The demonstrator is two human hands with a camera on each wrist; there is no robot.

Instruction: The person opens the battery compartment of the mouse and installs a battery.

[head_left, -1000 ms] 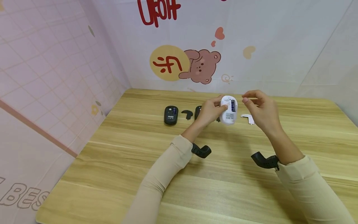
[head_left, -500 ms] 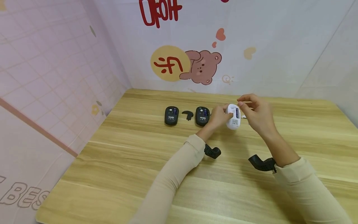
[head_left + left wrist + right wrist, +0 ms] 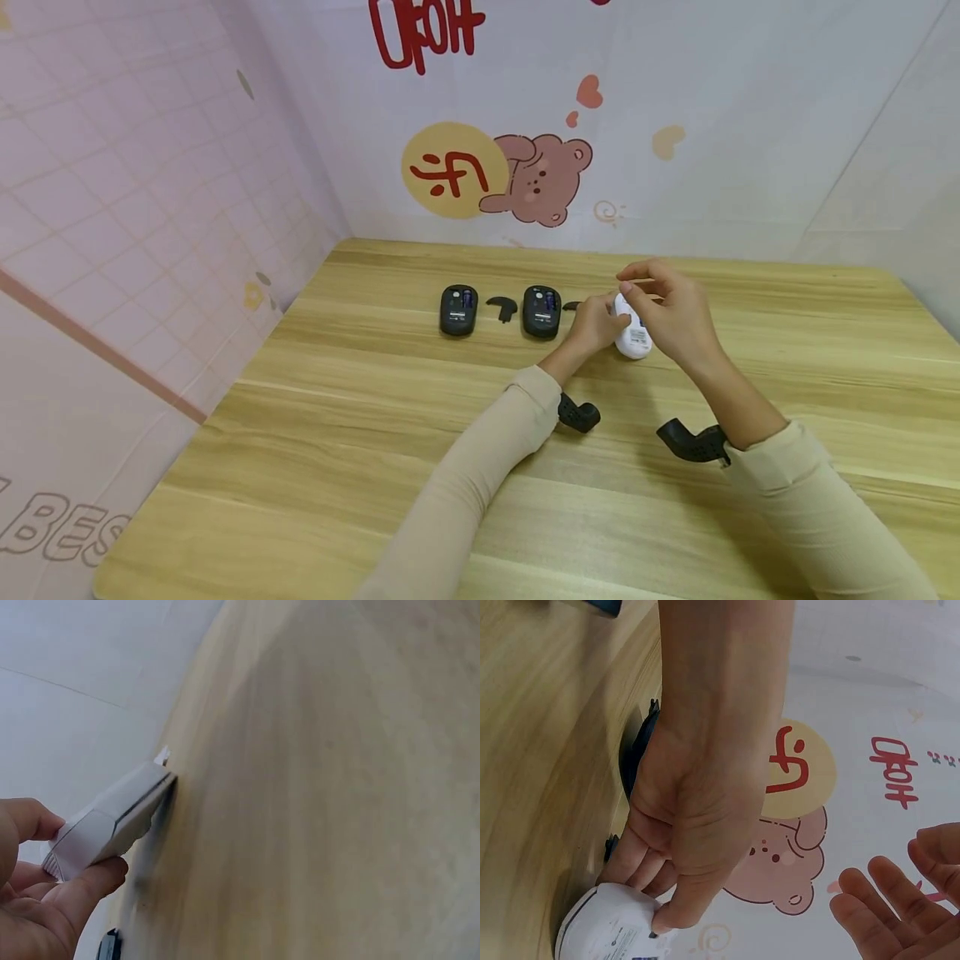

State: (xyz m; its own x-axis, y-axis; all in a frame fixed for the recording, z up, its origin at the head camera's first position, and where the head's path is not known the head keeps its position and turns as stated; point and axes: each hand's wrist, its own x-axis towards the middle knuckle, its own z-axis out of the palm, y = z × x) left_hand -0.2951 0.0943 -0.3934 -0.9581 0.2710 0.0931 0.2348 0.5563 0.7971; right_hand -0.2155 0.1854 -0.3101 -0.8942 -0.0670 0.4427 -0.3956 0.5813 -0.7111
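My left hand (image 3: 596, 323) grips a white computer mouse (image 3: 633, 343) between thumb and fingers, with its label side turned up. The left wrist view shows the mouse (image 3: 112, 821) edge-on, held at one end. My right hand (image 3: 675, 312) is just over the mouse, hiding most of its battery slot in the head view. In the right wrist view, the fingers of my right hand (image 3: 900, 900) are loosely bent and apart, with nothing between them. A small white piece (image 3: 163, 755) shows beyond the mouse in the left wrist view.
Two black mice (image 3: 459, 310) lie bottom up on the wooden table (image 3: 337, 400), batteries visible in them. Between them is a black battery cover (image 3: 502, 308). Part of another black cover (image 3: 572, 306) shows behind my left hand. A printed wall cloth (image 3: 735, 167) rises behind the table.
The white mouse and my left hand have moved right and nearer to me. My right hand has shifted left and down, over the mouse, uncovering the second black mouse from behind my left hand.
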